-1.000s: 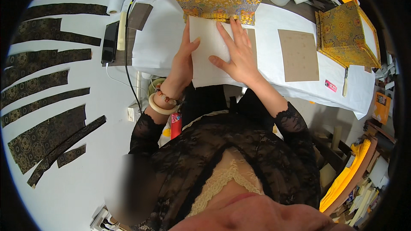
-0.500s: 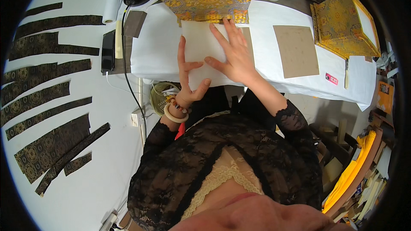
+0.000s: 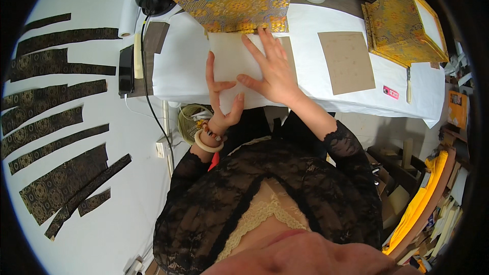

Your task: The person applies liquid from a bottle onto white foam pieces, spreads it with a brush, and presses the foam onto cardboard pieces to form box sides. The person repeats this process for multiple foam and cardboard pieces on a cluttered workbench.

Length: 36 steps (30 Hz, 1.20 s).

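Note:
A white padded sheet (image 3: 228, 57) lies on the table in front of a large brocade-covered box (image 3: 232, 0) in gold, blue and red. My right hand (image 3: 272, 74) rests flat on the sheet's right part, fingers spread, their tips close to the box's lower edge. Along the sheet's left edge is my left hand (image 3: 222, 94), with fingers apart and the index finger stretched forward. Neither hand grips anything. A brown-grey board (image 3: 288, 53) shows partly from beneath or beside the sheet, to the right of my right hand.
Farther right lie a grey-brown board (image 3: 346, 63), a small pink item (image 3: 390, 92) and a thin-handled tool (image 3: 409, 85). A smaller brocade box (image 3: 405, 28) stands at the far right. To the left are a black phone (image 3: 126, 71), a cable and dark patterned strips (image 3: 66, 183).
The whole view has shifted slightly, so the box and table sit a little lower and more left. Both hands keep nearly the same pose on the white sheet.

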### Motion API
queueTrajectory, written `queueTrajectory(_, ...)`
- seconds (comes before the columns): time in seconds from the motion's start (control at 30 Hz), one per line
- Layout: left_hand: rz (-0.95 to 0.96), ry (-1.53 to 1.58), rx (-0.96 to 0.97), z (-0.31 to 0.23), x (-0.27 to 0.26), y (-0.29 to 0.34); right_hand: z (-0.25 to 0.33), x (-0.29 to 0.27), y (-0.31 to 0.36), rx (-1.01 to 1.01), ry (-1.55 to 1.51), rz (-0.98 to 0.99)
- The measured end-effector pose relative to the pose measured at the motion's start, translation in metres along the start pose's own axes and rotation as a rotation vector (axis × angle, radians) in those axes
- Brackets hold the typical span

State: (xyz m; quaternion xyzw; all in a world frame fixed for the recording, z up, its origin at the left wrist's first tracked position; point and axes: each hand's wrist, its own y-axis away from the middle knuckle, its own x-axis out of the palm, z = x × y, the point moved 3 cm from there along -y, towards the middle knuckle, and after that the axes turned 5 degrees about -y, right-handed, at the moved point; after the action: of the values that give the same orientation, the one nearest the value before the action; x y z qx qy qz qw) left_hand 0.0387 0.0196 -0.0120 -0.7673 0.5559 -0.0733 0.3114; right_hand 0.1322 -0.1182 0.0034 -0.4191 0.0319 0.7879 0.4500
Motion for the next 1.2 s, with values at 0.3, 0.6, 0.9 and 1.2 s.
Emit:
queueTrajectory(0.3,-0.009,-0.005,0.026,0.0032,0.0003,0.0013,-0.0011,0.0011,0.0009,0.003,-0.003,0.002)
queueTrajectory(0.6,-0.036,0.032,0.023,0.0035,0.0028,0.0015,0.0007,-0.0002,0.001,0.012,-0.013,0.016)
queueTrajectory(0.9,-0.023,0.048,0.044,0.0005,0.0045,-0.0021,-0.002,0.0013,0.001,0.009,-0.022,-0.005)
queueTrajectory(1.2,-0.033,0.041,-0.004,0.006,0.0048,0.0018,-0.0014,0.0001,0.0009,0.026,-0.026,0.007)
